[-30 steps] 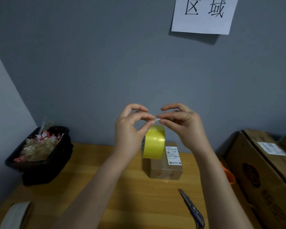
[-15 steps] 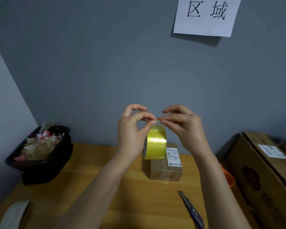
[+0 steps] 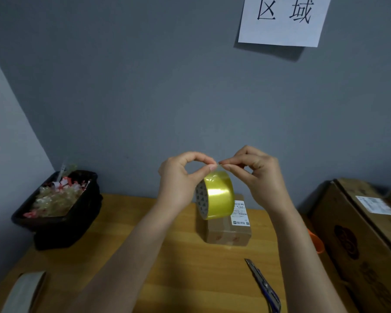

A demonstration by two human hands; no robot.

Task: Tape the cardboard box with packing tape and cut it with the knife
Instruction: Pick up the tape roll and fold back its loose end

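A yellow packing tape roll [image 3: 217, 195] hangs in the air above the table, held by its loose end. My left hand [image 3: 181, 179] and my right hand [image 3: 255, 175] pinch that tape end between thumb and fingers, fingertips almost touching above the roll. Behind and below the roll, a small cardboard box [image 3: 228, 229] with a white shipping label rests on the wooden table [image 3: 178, 267]. A utility knife [image 3: 263, 285] with a blue handle lies on the table at the lower right, blade pointing away from me.
A black tray [image 3: 61, 213] filled with crumpled tape scraps stands at the left. Another pale tape roll [image 3: 23, 292] is at the lower left corner. Large cardboard boxes [image 3: 366, 240] stand at the right, with an orange object [image 3: 316, 242] beside them. A grey wall is close behind.
The roll has turned a little, showing its patterned inner core on the left. My right hand's fingers have lifted and spread slightly; both hands stay pinched on the tape end.
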